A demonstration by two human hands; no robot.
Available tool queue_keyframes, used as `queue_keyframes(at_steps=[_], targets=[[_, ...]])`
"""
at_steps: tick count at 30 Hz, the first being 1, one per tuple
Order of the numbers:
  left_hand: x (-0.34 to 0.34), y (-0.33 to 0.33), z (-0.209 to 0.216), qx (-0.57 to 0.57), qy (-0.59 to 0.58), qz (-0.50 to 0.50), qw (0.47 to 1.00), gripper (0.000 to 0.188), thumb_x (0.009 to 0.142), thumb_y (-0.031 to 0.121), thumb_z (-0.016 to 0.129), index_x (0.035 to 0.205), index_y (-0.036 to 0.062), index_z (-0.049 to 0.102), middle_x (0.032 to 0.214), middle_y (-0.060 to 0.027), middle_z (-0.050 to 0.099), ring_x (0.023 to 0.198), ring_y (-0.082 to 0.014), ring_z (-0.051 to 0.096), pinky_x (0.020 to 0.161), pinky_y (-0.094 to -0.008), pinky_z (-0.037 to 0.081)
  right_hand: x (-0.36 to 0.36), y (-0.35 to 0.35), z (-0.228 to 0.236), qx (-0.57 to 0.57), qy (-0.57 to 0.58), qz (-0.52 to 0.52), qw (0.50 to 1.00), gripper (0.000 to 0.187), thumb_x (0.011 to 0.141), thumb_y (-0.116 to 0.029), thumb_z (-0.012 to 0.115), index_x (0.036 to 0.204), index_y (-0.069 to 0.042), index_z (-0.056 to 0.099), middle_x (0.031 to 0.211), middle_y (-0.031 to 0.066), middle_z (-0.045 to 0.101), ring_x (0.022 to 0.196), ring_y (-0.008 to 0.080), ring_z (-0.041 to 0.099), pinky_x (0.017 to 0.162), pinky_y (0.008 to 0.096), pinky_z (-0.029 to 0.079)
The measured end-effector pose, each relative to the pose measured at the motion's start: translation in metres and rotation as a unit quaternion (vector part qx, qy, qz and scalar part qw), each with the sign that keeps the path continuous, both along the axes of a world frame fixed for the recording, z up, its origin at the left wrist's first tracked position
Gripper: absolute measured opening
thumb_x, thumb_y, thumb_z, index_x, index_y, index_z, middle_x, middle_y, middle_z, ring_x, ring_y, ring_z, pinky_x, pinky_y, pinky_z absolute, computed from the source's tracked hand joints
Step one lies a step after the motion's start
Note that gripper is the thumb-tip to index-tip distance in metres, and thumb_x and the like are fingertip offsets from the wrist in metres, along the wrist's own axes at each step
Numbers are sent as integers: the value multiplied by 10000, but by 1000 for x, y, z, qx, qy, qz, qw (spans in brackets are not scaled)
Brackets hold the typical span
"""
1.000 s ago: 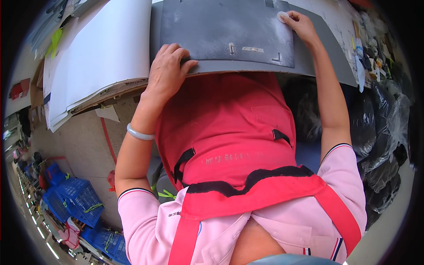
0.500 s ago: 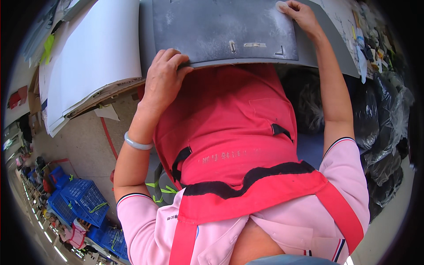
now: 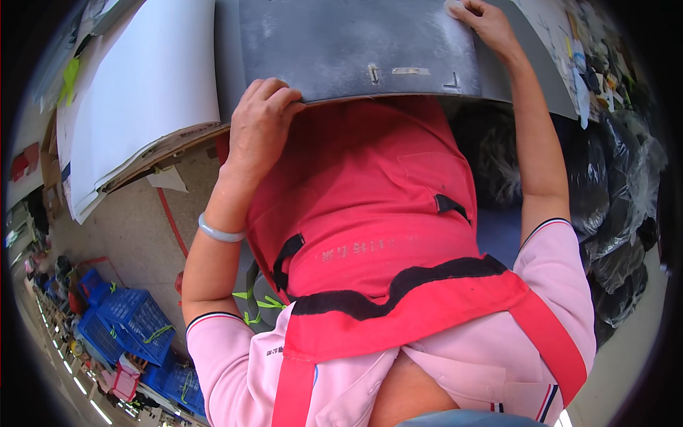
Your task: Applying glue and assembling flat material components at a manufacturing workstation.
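Dark grey panel [image 3: 341, 53] lies flat on a larger grey sheet [image 3: 509, 75] atop the bench [image 3: 542, 32]; far edge cut off by the frame. From my remote post I note whitish smudges across it, plus a narrow upright slot, a pale horiz. strip and an L-shaped mark nr. its near edge.

L hand [image 3: 263, 107]: fingers bent at the panel's near edge, L of ctr.; I can't tell if it grips or merely rests. R hand [image 3: 491, 25]: thumb & fingers pinched on a white disc [image 3: 453, 8], partly cropped, over the panel's R side.

Bench, L side: large white sheets [image 3: 142, 71], stacked & curved, w/ layered edges overhanging the front. R side: small mixed items [image 3: 605, 78].

Room: I see grey floor [image 3: 135, 235] at L, crossed by a red line [image 3: 171, 220]; blue crates [image 3: 139, 320] w/ yellow-green ties, lower L, amid blurred clutter. At R, dark bags [image 3: 594, 206] and clear plastic bunch below bench ht. Wearer's red apron [image 3: 370, 178] fills the ctr., just below the bench edge.
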State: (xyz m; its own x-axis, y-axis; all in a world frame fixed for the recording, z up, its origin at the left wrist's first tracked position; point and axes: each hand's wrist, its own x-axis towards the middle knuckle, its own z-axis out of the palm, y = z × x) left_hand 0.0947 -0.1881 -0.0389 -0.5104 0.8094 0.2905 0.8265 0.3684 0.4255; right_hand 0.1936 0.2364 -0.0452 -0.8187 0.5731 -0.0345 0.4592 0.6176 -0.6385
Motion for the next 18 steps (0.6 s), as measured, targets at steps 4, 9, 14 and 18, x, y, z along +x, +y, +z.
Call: queue_keyframes(at_steps=[4,9,14,18], targets=[[-2,2,-1,9,1,-2,1000,108,806,94,757,874,49,687,897,-73,636,872,-276,613,766,-392,522,-2,-4,2,-16,-3,-2,1000,305,891,-310,728,889,-6,709,751,16,644,711,116,569,671,321,474],[-3,-3,-2,9,-1,-2,1000,115,813,98,759,890,44,693,918,-76,650,878,-283,617,772,-394,521,-6,-5,-7,-41,17,6,999,299,895,-314,728,892,-15,713,756,12,649,716,113,574,675,316,477],[-3,-1,-3,11,-1,-4,1000,122,810,97,763,894,44,693,925,-76,653,882,-284,619,771,-392,522,-4,4,-14,-19,27,16,999,298,899,-319,727,901,-21,716,765,15,655,727,110,578,680,317,479],[-3,-2,-2,12,17,0,1000,111,809,99,761,882,54,689,902,-71,642,860,-278,612,758,-394,522,-6,1,-15,-8,27,24,999,290,909,-305,709,895,-16,708,769,39,658,732,139,593,688,334,485]])
